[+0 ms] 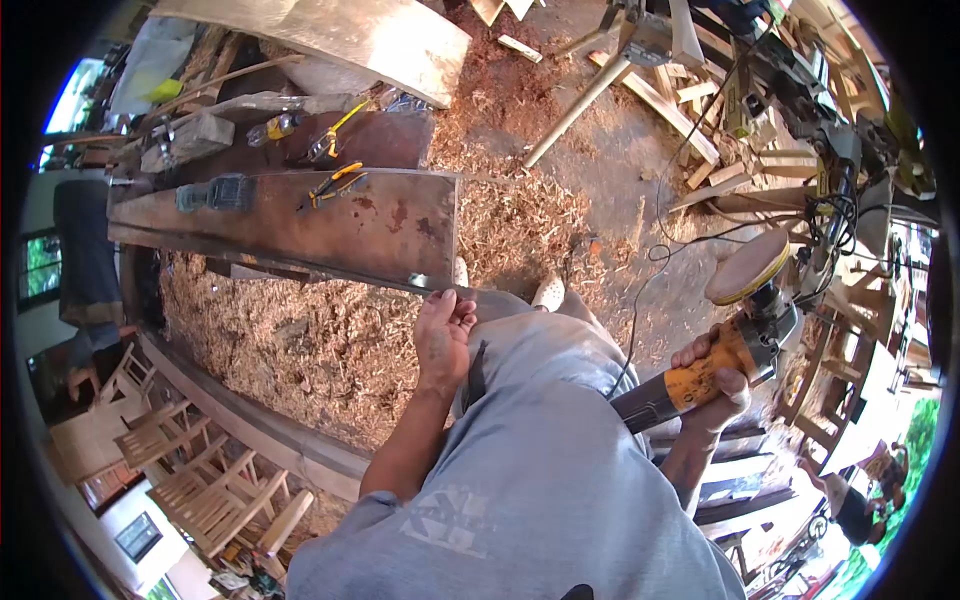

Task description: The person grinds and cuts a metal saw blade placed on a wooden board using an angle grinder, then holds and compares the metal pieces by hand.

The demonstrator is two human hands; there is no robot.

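My right hand (722, 388) is wrapped round the yellow and black body of an angle grinder (690, 385). The grinder's round, pale sanding disc (748, 265) faces up and away, clear of any board. Beside the near right corner of a long brown wooden board (400, 225) is my left hand (445, 325), with its fingers curled in. Whether anything small is pinched in those fingers I cannot make out. On the board lie yellow-handled pliers (335, 185) and a dark greenish tool (215, 193) farther left.
Wood shavings (300, 350) cover much of the floor. A power cord (640, 300) runs across the ground near the grinder. Scrap wood (720, 180) is heaped at upper right, wooden chairs (220, 490) stand at lower left, and another person (850, 505) is at far right.
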